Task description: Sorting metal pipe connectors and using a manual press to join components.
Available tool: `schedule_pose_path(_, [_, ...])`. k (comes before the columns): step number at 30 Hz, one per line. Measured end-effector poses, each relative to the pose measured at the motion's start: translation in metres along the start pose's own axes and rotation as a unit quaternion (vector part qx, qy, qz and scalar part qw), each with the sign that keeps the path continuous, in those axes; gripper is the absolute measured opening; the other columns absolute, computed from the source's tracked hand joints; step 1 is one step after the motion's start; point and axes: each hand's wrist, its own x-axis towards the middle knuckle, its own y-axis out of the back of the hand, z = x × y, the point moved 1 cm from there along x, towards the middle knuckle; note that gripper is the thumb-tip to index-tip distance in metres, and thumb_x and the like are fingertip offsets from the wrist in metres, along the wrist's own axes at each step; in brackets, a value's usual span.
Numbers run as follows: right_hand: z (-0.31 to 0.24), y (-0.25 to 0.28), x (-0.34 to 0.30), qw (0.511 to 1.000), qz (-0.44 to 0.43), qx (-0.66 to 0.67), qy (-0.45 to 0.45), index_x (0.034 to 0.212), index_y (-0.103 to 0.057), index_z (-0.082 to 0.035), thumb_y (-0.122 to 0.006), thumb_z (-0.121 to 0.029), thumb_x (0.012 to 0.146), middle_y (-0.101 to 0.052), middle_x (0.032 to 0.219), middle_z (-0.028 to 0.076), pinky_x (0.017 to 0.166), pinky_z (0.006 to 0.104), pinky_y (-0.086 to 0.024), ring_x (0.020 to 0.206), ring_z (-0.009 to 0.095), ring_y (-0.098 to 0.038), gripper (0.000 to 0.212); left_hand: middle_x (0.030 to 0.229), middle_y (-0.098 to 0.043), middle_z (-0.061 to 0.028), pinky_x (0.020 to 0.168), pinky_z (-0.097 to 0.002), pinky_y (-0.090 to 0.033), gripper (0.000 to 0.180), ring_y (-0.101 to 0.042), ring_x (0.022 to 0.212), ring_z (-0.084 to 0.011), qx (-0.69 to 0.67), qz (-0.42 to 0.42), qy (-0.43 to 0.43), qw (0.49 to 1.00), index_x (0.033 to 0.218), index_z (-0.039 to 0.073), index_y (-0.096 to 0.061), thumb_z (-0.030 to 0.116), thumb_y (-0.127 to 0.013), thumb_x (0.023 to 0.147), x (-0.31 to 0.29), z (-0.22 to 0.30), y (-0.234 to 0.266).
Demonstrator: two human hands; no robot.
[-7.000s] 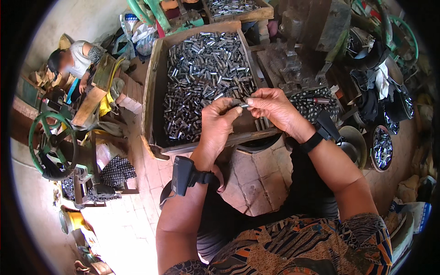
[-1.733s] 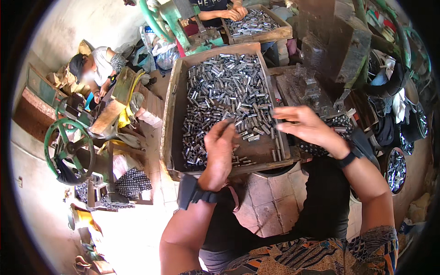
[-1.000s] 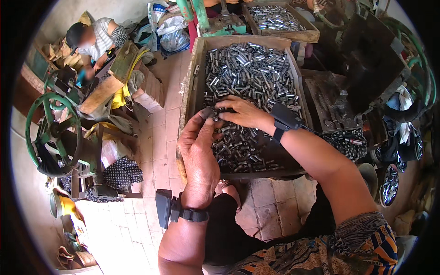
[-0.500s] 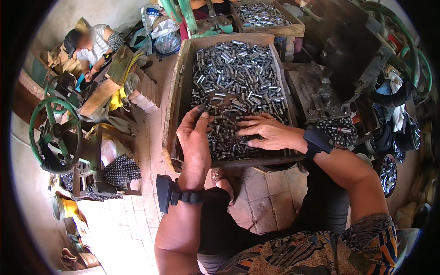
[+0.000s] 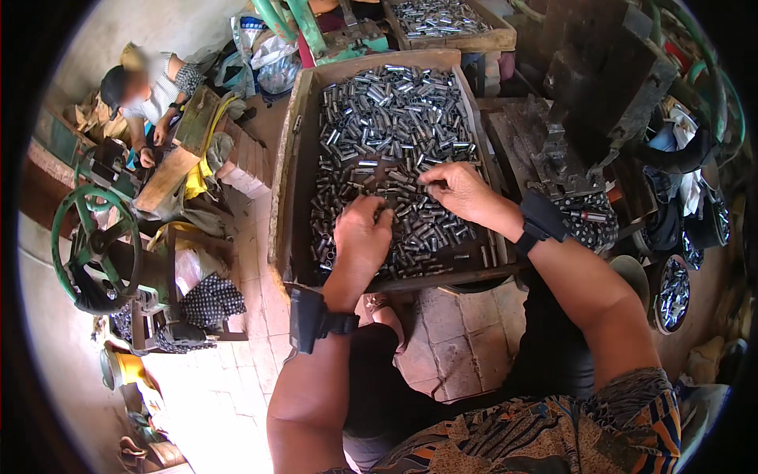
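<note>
A wooden tray (image 5: pixel 286 189) stands in front of me, heaped with short metal tubes (image 5: pixel 395 110). The tubes at the far end shine silver; those at the near end look darker. My left hand (image 5: pixel 363 235) is low over the near-left part of the heap, its fingers curled inward. Whatever lies in those fingers is hidden. To its right and a little farther off, my right hand (image 5: pixel 462 192) has thumb and fingers pinched together just above the tubes. What it pinches is too small to make out.
A dark metal machine (image 5: pixel 553 134) is close beside the tray on the right. Beyond the tray is a second wooden tray (image 5: pixel 450 33) of metal parts. At the left, a green handwheel (image 5: pixel 96 246) stands before a person (image 5: pixel 154 91) working at a bench. A round container (image 5: pixel 673 294) holds shiny pieces.
My left hand has come down and rightward, its fingers curling toward the heap. My right hand has moved up and away, its spread fingers drawing into a pinch.
</note>
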Motion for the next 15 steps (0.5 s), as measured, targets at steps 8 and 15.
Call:
schedule_pose_path(8, [0.001, -0.023, 0.027, 0.988, 0.028, -0.142, 0.056, 0.095, -0.066, -0.004, -0.064, -0.007, 0.074, -0.065, 0.091, 0.013, 0.076, 0.0404, -0.047, 0.084, 0.031, -0.062, 0.022, 0.093, -0.06, -0.0128, 0.083, -0.0432, -0.04, 0.015, -0.055, 0.095, -0.0309, 0.324, -0.105, -0.096, 0.935, 0.083, 0.005, -0.063, 0.009, -0.059, 0.069, 0.003, 0.017, -0.005])
schedule_pose_path(15, [0.006, -0.037, 0.029, 0.962, 0.012, -0.251, 0.112, 0.094, -0.067, -0.007, -0.066, -0.006, 0.07, -0.064, 0.092, 0.012, 0.08, 0.0409, -0.045, 0.09, 0.029, -0.06, 0.024, 0.093, -0.06, -0.0121, 0.086, -0.0433, -0.04, 0.017, -0.055, 0.095, -0.0319, 0.298, -0.113, -0.072, 0.945, 0.089, 0.007, -0.063, 0.008, -0.058, 0.072, 0.005, 0.011, -0.004])
